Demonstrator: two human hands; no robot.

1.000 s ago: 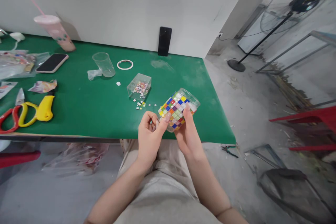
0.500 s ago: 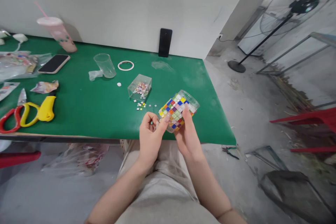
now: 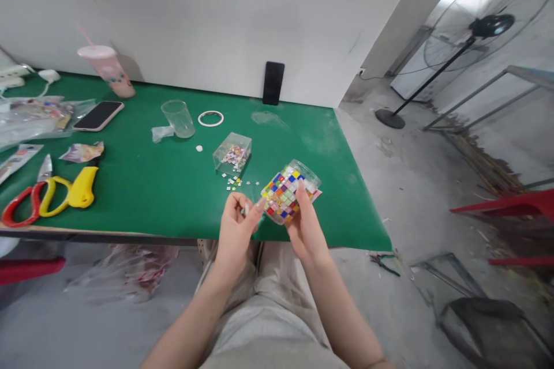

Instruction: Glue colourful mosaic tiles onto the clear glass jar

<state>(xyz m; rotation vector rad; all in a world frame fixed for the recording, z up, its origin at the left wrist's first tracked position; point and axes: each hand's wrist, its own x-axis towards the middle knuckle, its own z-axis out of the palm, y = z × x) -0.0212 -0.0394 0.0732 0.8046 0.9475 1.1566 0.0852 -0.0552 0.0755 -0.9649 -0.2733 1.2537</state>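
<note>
A clear plastic cup (image 3: 285,191) covered in rows of small coloured mosaic tiles tilts over the table's front edge. My right hand (image 3: 306,216) grips it from the right, thumb across the tiles and fingers underneath. On the other side, my left hand (image 3: 239,222) is curled closed, its thumb tip close by the cup's lower left end. Something small and pale shows between those fingers, too little to name. Just beyond the hands lies a clear box (image 3: 234,154) on its side with small tiles in it; several loose pieces (image 3: 234,182) have spilled out in front.
On the green table (image 3: 142,190) stand another clear cup (image 3: 178,119), a white ring (image 3: 210,119) and a pink tumbler (image 3: 108,71). A black phone (image 3: 273,83) leans on the white panel. Left are a second phone (image 3: 98,116), scissors (image 3: 47,196) and plastic bags (image 3: 38,118).
My left hand has drawn a little left, away from the cup. My right hand still holds the cup, now turned slightly. The camera view has tipped up a little.
</note>
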